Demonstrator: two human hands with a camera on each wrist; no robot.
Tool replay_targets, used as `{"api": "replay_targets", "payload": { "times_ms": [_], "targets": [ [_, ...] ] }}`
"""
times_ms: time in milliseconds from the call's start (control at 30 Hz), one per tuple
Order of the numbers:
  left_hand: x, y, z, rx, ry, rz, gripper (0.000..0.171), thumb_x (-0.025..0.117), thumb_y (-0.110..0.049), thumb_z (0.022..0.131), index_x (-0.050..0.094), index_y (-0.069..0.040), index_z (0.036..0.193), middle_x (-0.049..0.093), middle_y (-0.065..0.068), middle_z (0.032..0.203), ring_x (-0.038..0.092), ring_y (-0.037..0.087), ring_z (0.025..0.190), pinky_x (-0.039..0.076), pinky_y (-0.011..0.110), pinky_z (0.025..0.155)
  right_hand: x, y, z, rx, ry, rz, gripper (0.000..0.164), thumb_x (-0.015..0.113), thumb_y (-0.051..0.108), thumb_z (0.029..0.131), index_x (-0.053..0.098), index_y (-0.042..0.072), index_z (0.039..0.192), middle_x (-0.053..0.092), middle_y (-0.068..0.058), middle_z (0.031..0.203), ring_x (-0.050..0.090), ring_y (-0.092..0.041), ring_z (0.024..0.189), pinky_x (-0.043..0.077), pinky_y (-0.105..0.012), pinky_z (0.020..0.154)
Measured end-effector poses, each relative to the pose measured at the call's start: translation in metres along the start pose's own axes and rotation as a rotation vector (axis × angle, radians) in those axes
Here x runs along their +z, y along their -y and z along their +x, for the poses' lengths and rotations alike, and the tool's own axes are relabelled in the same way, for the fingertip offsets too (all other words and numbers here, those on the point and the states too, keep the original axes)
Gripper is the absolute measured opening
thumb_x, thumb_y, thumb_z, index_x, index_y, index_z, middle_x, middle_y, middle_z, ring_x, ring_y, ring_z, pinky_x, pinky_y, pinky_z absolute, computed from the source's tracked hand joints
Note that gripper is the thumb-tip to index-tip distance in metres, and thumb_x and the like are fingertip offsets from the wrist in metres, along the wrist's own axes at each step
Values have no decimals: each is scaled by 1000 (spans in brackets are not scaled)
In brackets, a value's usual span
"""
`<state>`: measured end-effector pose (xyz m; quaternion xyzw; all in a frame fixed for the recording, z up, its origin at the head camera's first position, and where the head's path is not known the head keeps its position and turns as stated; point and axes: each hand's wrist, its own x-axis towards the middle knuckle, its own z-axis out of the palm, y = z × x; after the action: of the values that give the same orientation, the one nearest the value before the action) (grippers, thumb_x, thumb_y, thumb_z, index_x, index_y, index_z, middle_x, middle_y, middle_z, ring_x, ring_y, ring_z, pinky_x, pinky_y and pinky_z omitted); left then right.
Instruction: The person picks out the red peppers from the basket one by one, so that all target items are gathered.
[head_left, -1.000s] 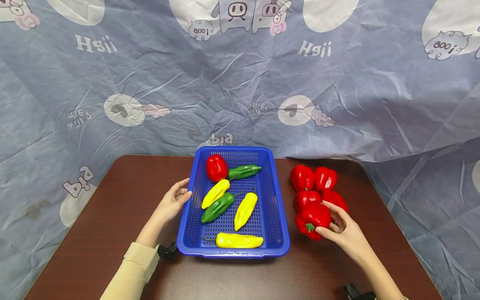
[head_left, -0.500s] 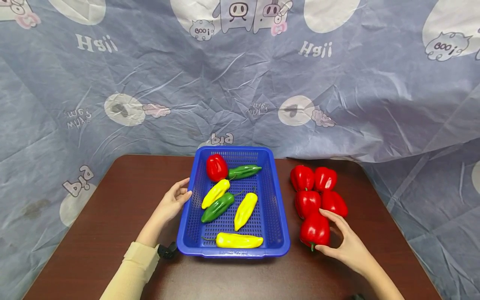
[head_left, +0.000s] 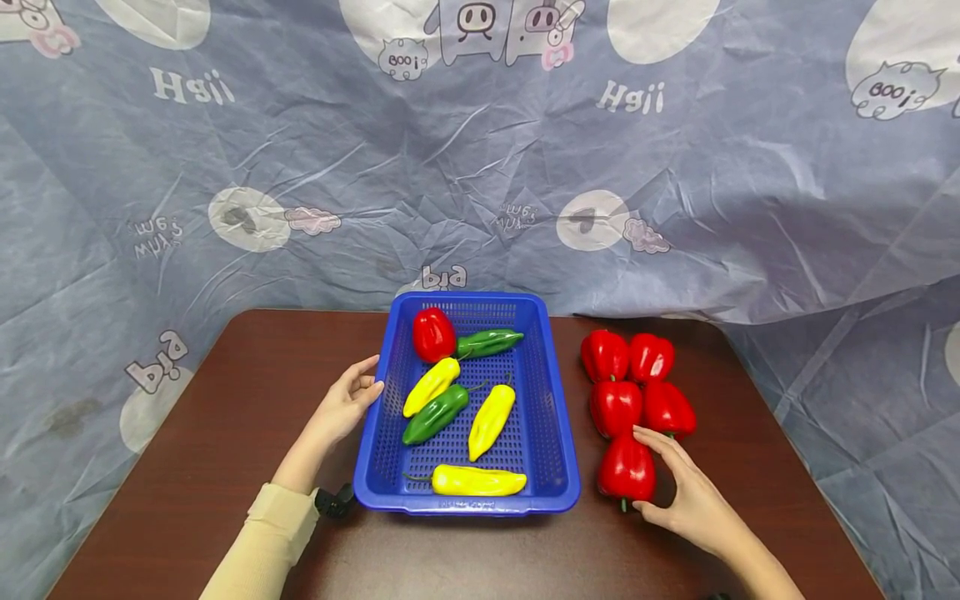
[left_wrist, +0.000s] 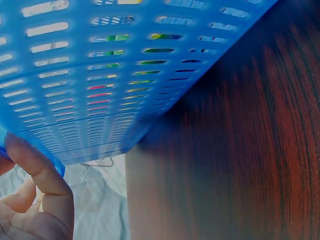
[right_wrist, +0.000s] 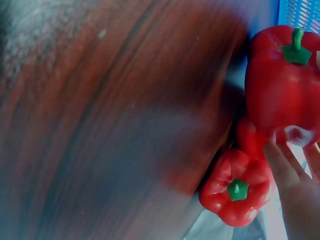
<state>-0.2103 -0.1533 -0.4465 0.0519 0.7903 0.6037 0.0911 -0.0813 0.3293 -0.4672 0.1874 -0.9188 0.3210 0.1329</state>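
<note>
The left hand [head_left: 347,404] holds the left rim of a blue plastic basket [head_left: 560,433], one finger curled at the rim in the left wrist view. Inside lie a red bell pepper [head_left: 433,335], two green peppers [head_left: 437,415] and three yellow peppers [head_left: 478,481]. Right of the basket, the right hand [head_left: 693,500] has its thumb and fingers spread beside the nearest red bell pepper [head_left: 627,469], which rests on the table, green stem toward the front. In the right wrist view the fingertips [right_wrist: 272,147] are at that pepper's lower edge; whether they touch it is hard to tell.
Several more red bell peppers [head_left: 617,408] sit close together behind the near one. The brown table [head_left: 225,450] ends at a printed grey-blue cloth [head_left: 480,167] hanging behind. A dark wrist device [head_left: 335,502] is strapped at the left wrist.
The right hand has brought the near red bell pepper down toward the front, onto the table, its stem turning forward. The fingers have loosened around it. The left hand and basket stay put.
</note>
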Motion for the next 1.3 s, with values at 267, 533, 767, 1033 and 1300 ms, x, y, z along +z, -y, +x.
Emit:
{"api": "replay_targets", "payload": {
  "times_ms": [267,533,767,1033,1300],
  "targets": [
    [0,1,0,16,-2,-6,57,53,-11,102,28,-1,153,56,24,117,62,8,86,54,22,74,3,-4,-2,24,19,23,84,86,-4,61,52,8,137,50,-7,136,35,15,124,29,2,97],
    [0,0,0,1,-6,-9,57,52,-12,102,28,-2,153,56,26,119,61,8,85,54,22,75,5,-5,-1,6,2,-2,80,87,-2,62,55,6,135,51,-10,136,35,15,126,26,2,98],
    [0,0,0,3,-2,12,57,52,-12,102,28,-2,153,56,27,120,61,9,86,54,24,74,-7,4,5,24,26,117,77,82,-7,68,49,-2,138,49,-13,135,37,14,126,32,0,98],
    [0,1,1,7,-8,14,56,52,-11,102,29,-2,153,57,27,119,61,9,86,54,23,75,-24,20,31,32,-13,241,71,79,-5,77,46,-5,140,46,2,139,43,10,125,39,-4,97],
    [0,-1,0,15,0,-18,56,52,-9,102,29,0,152,56,29,118,61,9,84,54,22,72,-30,40,65,71,-55,280,63,76,-1,83,49,5,140,49,-3,137,48,12,120,41,-6,95]
  ]
}}
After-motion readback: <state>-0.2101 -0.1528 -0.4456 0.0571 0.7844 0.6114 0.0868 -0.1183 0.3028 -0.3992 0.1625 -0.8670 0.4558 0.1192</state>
